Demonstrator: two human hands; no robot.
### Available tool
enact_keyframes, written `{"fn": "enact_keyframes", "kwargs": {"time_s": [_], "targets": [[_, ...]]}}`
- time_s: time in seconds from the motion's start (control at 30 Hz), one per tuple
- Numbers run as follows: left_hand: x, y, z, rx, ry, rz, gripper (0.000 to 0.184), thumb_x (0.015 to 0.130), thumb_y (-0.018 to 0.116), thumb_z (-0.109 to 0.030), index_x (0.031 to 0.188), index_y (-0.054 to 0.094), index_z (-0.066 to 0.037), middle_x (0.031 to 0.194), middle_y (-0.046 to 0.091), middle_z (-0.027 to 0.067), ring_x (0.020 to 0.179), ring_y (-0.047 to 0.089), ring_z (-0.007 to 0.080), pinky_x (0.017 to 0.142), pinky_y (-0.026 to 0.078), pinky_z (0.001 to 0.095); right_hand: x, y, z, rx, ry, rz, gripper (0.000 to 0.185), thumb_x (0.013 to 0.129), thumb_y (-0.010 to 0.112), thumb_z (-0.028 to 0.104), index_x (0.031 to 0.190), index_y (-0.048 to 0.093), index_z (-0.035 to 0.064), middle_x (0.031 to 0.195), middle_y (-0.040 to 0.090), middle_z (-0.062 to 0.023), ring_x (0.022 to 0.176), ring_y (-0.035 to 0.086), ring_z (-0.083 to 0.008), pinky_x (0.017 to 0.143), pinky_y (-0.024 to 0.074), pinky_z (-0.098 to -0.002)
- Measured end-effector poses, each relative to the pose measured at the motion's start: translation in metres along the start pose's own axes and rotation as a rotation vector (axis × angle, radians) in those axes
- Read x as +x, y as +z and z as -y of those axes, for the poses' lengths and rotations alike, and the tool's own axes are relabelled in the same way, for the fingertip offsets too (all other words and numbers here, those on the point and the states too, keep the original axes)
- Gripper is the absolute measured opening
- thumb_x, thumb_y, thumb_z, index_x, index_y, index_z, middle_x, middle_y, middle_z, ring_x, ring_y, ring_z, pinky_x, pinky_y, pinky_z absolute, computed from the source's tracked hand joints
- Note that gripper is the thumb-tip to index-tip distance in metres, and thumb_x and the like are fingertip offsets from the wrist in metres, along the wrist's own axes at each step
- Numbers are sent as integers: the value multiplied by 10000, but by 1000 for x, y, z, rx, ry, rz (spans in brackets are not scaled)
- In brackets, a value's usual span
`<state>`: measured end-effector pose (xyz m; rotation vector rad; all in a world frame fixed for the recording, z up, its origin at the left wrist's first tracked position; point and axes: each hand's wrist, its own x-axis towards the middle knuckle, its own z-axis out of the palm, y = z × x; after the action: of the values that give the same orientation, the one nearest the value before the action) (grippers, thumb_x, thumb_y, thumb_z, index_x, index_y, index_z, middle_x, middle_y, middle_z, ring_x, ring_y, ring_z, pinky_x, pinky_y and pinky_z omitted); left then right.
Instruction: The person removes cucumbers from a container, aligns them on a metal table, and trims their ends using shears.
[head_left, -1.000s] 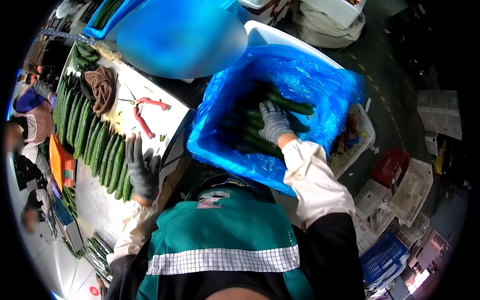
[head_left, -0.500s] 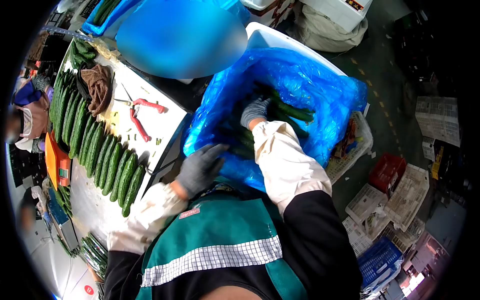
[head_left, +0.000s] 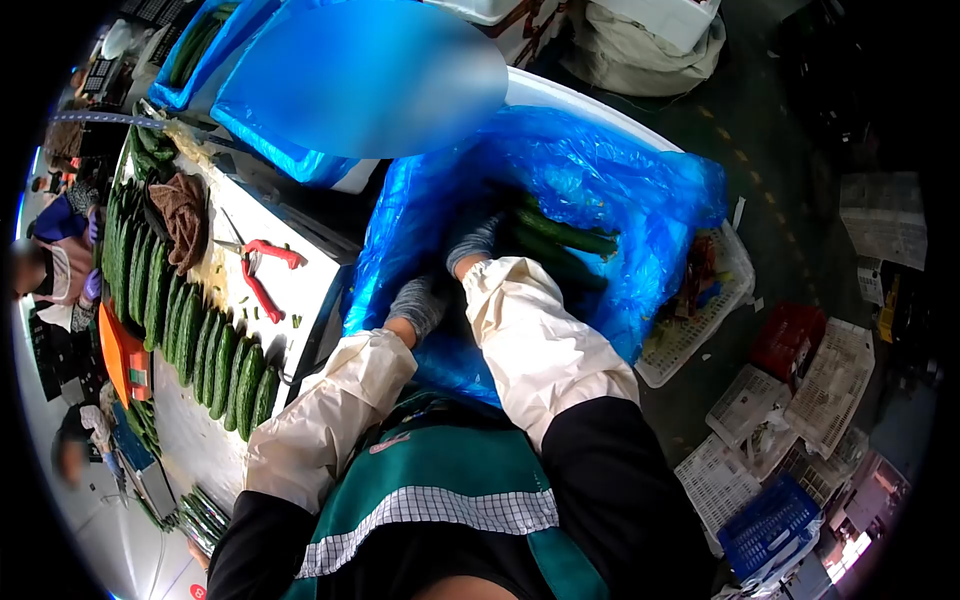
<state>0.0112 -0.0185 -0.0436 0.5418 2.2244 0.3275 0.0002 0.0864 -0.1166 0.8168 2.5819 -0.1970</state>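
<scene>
Both of my gloved hands are down inside a bin lined with a blue plastic bag (head_left: 665, 205). My right hand (head_left: 474, 238) is beside the cucumbers (head_left: 562, 236) lying in the bag, its fingers lost in dark shadow. My left hand (head_left: 420, 305) reaches in over the near left part of the liner; its fingertips are hard to make out, and whether it grips anything does not show. To the left, a long row of cucumbers (head_left: 205, 350) lies side by side on the white table (head_left: 295, 225).
Red-handled scissors (head_left: 262, 278) lie on the table by a brown cloth (head_left: 180, 222). An orange item (head_left: 118, 350) stands beyond the cucumber row. Right of the bin is a white basket (head_left: 665, 362) with scraps. Two people work at the far left. Crates (head_left: 770, 525) stand at lower right.
My left hand has moved from above the bin's near left edge down into it. My right hand has shifted left, away from the cucumbers in the bag. The view has turned slightly.
</scene>
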Motion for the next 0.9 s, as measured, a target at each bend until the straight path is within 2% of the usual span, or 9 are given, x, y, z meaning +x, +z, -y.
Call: {"fn": "enact_keyframes", "kwargs": {"time_s": [0.33, 0.47, 0.5, 0.57, 0.63, 0.7, 0.77, 0.83, 0.9], "targets": [[22, 13, 25, 46, 99, -344, 320, 834, 445, -215, 1120, 478, -76, 1173, 437, 221, 1102, 388, 362, 943, 298, 398, -13, -24, -9, 156, -56, 35, 487, 801, 454, 325, 1244, 390, 133, 1319, 308, -133, 1232, 235, -344, 928, 178, -604], [68, 71, 99, 190, 194, -354, 351, 828, 459, -212, 1142, 454, -56, 1190, 428, 212, 1124, 362, 370, 965, 273, 384, -22, -59, -25, 99, -145, 247, 516, 786, 488, 331, 1251, 386, 133, 1320, 317, -136, 1231, 246, -354, 942, 163, -608], [62, 65, 94, 782, 363, -327, 370, 825, 464, -209, 1157, 437, -47, 1198, 422, 211, 1134, 348, 372, 974, 259, 380, -23, -63, -26, 61, -146, 311, 525, 781, 495, 334, 1254, 384, 135, 1320, 320, -137, 1234, 240, -353, 941, 168, -607], [49, 49, 72, 1376, 517, -267, 389, 823, 468, -205, 1172, 421, -39, 1206, 415, 210, 1144, 335, 375, 983, 245, 377, -22, -64, -26, 61, -141, 304, 497, 782, 493, 345, 1234, 413, 155, 1312, 334, -129, 1228, 254, -353, 938, 183, -604], [37, 27, 30, -3, 215, -590, 393, 813, 479, -196, 1169, 424, -39, 1201, 413, 224, 1135, 348, 373, 976, 257, 382, -19, -59, -25, 106, -171, 264, 458, 790, 477, 355, 1212, 441, 178, 1307, 350, -109, 1219, 276, -350, 935, 194, -600], [17, 4, 4, -15, 167, -618, 390, 803, 495, -189, 1159, 434, -44, 1182, 431, 225, 1106, 381, 374, 969, 269, 386, -10, -40, -22, 121, -190, 209, 440, 799, 450, 387, 1195, 460, 195, 1302, 361, -90, 1214, 291, -337, 935, 198, -602], [15, -6, -5, 85, 71, -363, 384, 797, 507, -192, 1148, 443, -51, 1162, 446, 231, 1073, 413, 380, 949, 297, 396, -6, -40, -21, 116, -172, 264, 468, 808, 418, 420, 1222, 425, 203, 1323, 332, -74, 1231, 265, -322, 942, 196, -593], [14, -9, -11, 205, 156, -457, 385, 782, 523, -185, 1137, 450, -54, 1132, 465, 240, 1047, 433, 391, 934, 317, 398, -8, -48, -18, 167, -148, 282, 498, 794, 456, 401, 1245, 389, 202, 1335, 306, -81, 1237, 253, -317, 942, 200, -591], [6, -18, -22, -56, 157, -564, 387, 762, 539, -177, 1118, 458, -51, 1064, 502, 250, 991, 467, 400, 881, 365, 405, -18, -74, -17, 189, -146, 327, 536, 786, 484, 365, 1268, 352, 170, 1322, 313, -107, 1220, 275, -328, 932, 244, -568]]}}
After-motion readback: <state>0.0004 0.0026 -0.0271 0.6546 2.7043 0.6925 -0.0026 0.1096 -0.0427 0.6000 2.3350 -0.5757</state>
